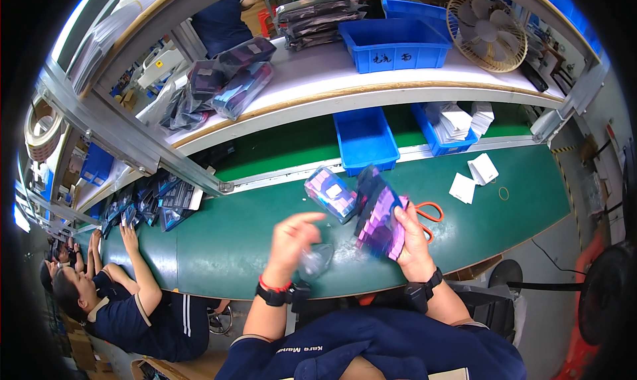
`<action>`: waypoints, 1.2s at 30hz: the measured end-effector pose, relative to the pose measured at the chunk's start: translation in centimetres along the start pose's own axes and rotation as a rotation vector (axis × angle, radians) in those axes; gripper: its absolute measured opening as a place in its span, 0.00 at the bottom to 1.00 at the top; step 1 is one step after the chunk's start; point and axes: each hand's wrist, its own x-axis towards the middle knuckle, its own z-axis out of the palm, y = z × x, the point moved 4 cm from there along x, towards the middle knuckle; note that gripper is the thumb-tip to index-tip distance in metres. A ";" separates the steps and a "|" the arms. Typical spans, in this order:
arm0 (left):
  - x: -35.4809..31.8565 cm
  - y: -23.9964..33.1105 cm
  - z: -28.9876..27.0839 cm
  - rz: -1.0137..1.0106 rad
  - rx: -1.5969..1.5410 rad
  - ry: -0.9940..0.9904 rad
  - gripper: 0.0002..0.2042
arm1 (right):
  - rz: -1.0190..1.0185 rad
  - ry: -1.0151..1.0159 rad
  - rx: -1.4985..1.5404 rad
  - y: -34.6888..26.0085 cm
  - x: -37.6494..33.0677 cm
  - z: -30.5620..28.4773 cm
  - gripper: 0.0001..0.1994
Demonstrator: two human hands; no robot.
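Observation:
My right hand (415, 239) grips a bundle of flat purple-and-pink packages (381, 224), thumb across its face; the bundle's dark upper end is blurred. To its left, my left hand (293, 240) is raised over the table, its fingers smeared by motion. Just below those fingers is a crumpled clear plastic bag (316, 260); whether they touch it I cannot tell. A second bundle, a blue-and-pink pack (330, 193) with a white label, lies beyond my hands. Orange-handled scissors (431, 214) rest beside my right hand, their blades hidden.
On the green table (232, 247) lie white cards (462, 188) and a rubber band (503, 193). Blue bins (366, 141) stand at the back under a shelf holding bagged packs (242, 81) and a fan (486, 31). At left, a co-worker (126, 307) reaches toward piled packages (152, 201).

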 end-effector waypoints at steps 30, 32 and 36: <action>9.0 -0.5 7.6 -0.391 -0.659 0.036 0.14 | -0.232 -0.088 -1.281 -4.4 5.3 6.4 0.32; 9.7 -0.7 7.1 -0.383 -0.649 -0.003 0.14 | 0.058 -0.077 -1.047 -4.5 5.7 7.2 0.32; 11.4 -0.6 6.4 -0.337 -0.558 -0.040 0.15 | 0.267 -0.207 -0.908 -4.2 7.0 8.2 0.27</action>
